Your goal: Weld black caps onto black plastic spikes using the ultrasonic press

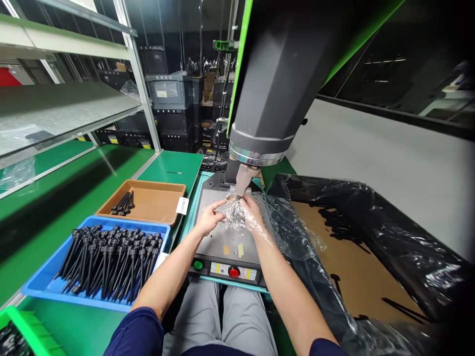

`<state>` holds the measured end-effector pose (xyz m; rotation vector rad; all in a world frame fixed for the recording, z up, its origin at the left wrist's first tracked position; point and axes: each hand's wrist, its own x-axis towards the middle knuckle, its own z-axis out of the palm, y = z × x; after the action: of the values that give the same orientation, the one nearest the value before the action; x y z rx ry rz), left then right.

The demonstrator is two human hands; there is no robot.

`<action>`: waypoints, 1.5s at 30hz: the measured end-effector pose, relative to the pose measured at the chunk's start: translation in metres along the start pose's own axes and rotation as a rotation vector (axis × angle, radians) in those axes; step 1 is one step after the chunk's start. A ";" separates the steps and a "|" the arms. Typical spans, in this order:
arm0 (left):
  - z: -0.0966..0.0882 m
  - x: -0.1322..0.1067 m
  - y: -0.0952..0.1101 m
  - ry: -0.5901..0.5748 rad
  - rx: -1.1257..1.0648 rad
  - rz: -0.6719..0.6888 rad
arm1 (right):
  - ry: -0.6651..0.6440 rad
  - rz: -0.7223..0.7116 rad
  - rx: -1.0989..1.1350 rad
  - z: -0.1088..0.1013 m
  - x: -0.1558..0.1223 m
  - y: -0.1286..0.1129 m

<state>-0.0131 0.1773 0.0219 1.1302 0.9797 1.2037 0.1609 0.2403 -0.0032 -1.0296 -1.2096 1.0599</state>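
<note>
Just below the metal horn (243, 179) of a bench press machine, crumpled clear plastic film (236, 215) lies over a fixture on the grey plate (213, 237). My left hand (210, 217) is at the film's left side, index finger stretched toward the horn's tip and thumb apart from it. I see nothing held in it. On the right, my right hand (253, 211) is partly under the film, its fingers closed together at the horn's tip. What those fingers grip is hidden by the film and glare.
Left are a blue tray (111, 302) of several black bolt-like parts and a brown tray (154, 200) with a few more. A box lined with black plastic (401, 232) stands right. Green button (198, 265) and red button (234, 272) line the machine's front; its grey head (274, 84) hangs above.
</note>
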 end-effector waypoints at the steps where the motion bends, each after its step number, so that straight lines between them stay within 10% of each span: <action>1: 0.000 0.000 0.000 -0.001 0.004 0.000 | 0.014 -0.007 -0.002 0.000 0.000 0.000; 45: 0.007 -0.018 -0.003 0.014 0.214 0.031 | 0.191 0.209 0.446 -0.060 -0.071 0.027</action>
<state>-0.0077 0.1587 0.0203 1.3095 1.1253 1.1526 0.2154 0.1742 -0.0482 -0.8920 -0.6774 1.2904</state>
